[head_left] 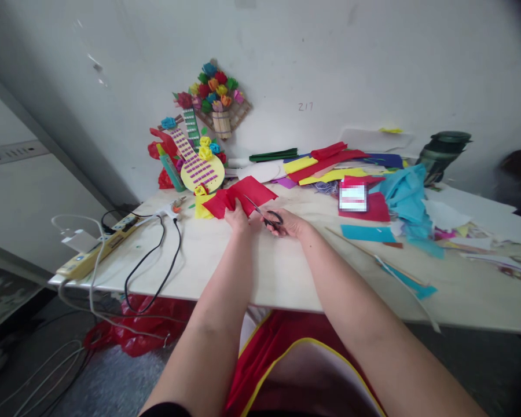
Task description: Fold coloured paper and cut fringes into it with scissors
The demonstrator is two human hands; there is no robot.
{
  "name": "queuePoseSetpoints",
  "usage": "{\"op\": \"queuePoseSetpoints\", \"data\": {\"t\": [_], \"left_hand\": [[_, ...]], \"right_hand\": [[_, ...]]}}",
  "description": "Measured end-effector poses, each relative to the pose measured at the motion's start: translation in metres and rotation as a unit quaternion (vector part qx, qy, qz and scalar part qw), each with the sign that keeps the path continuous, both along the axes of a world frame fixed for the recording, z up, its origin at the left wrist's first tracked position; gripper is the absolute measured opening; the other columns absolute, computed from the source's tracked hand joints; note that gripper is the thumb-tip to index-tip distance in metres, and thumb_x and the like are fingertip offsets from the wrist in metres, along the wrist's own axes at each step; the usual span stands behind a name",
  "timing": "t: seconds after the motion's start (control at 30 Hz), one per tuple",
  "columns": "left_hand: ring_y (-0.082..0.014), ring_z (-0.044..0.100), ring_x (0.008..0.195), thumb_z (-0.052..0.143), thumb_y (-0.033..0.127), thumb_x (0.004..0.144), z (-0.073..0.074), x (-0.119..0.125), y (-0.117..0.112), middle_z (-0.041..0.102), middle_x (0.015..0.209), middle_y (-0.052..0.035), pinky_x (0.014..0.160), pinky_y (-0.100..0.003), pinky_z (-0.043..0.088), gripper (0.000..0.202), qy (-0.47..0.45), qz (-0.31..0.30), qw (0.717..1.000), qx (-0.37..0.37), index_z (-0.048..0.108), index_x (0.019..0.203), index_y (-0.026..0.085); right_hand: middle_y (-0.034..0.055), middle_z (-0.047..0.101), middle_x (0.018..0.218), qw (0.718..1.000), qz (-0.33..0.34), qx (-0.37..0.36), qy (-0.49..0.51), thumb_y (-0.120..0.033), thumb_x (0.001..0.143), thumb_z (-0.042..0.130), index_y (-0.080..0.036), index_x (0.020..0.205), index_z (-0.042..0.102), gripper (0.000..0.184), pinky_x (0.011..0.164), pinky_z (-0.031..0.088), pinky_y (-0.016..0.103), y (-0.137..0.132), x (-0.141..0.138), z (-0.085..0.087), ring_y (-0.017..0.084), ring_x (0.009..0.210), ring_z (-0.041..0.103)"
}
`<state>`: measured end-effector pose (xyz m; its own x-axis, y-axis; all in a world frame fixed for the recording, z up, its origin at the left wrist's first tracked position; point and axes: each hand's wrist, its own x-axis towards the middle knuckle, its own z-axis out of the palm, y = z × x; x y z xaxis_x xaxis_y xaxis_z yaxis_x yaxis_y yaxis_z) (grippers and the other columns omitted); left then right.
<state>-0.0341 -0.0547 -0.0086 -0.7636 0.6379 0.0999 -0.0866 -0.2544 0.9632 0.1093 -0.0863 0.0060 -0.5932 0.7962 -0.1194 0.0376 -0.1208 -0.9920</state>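
My left hand [237, 218] is closed on the near edge of a red sheet of crepe paper [250, 191], held just over the white table. My right hand [287, 223] grips black-handled scissors [272, 219], fingers in the loops. The blades point up and to the left, and their tips reach the red paper near my left hand. Whether the blades are cutting into it cannot be made out. Behind the paper lies a yellow guitar-shaped craft [203, 171] with purple strips and paper flowers. A piece of yellow paper [203, 209] shows beneath the red sheet's left end.
At left are a power strip [99, 250], black cables and a glue gun [172, 209]. A green glue bottle [171, 169] stands behind. Coloured papers [330, 165], blue crepe paper [402, 194], a thin stick [373, 255] and a dark bottle [443, 155] are at right.
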Motion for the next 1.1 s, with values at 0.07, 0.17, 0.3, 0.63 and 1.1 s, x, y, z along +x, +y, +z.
{"op": "queuePoseSetpoints", "data": {"t": [0.07,0.17,0.3,0.63,1.1], "left_hand": [[-0.0142,0.059,0.069,0.060,0.031,0.076,0.0031,0.0006,-0.0023,0.061,0.077,-0.0053,0.062,-0.025,0.048,0.022,-0.026,0.003,1.000,-0.004,0.059,0.089,0.014],[-0.0144,0.058,0.065,0.060,0.032,0.075,0.0070,0.0014,-0.0056,0.060,0.073,-0.0044,0.058,-0.026,0.048,0.022,-0.038,-0.003,0.999,-0.027,0.058,0.087,0.014],[-0.0140,0.057,0.062,0.060,0.034,0.075,0.0081,0.0014,-0.0067,0.059,0.071,-0.0039,0.055,-0.025,0.047,0.024,-0.037,-0.001,0.999,-0.034,0.058,0.088,0.014],[-0.0120,0.056,0.060,0.060,0.032,0.076,0.0066,0.0003,-0.0054,0.060,0.074,-0.0043,0.051,-0.023,0.046,0.021,-0.049,-0.005,0.999,-0.016,0.057,0.087,0.015],[-0.0120,0.057,0.062,0.061,0.036,0.074,0.0047,-0.0020,-0.0036,0.060,0.077,-0.0046,0.055,-0.024,0.047,0.027,-0.060,-0.016,0.998,-0.001,0.057,0.089,0.014]], "right_hand": [[-0.0049,0.050,0.051,1.000,-0.005,-0.001,-0.007,-0.047,0.079,0.056,-0.017,0.083,0.051,0.031,0.028,0.018,0.015,-0.0005,-0.0006,0.0009,0.005,0.033,0.043],[-0.0051,0.048,0.051,1.000,-0.011,-0.006,-0.013,-0.043,0.080,0.056,-0.017,0.081,0.051,0.027,0.028,0.018,0.015,-0.0008,-0.0017,0.0023,0.005,0.032,0.042],[-0.0055,0.047,0.049,1.000,-0.016,-0.009,-0.015,-0.042,0.082,0.052,-0.017,0.080,0.051,0.025,0.029,0.019,0.015,-0.0015,-0.0030,0.0040,0.004,0.032,0.040],[-0.0069,0.047,0.049,0.999,-0.032,0.011,-0.032,-0.042,0.081,0.056,-0.016,0.080,0.050,0.026,0.028,0.018,0.015,-0.0011,-0.0052,0.0009,0.003,0.030,0.038],[-0.0071,0.047,0.048,0.999,-0.033,0.013,-0.018,-0.037,0.082,0.056,-0.016,0.080,0.050,0.021,0.027,0.018,0.016,0.0004,-0.0061,-0.0025,0.004,0.030,0.039]]}}
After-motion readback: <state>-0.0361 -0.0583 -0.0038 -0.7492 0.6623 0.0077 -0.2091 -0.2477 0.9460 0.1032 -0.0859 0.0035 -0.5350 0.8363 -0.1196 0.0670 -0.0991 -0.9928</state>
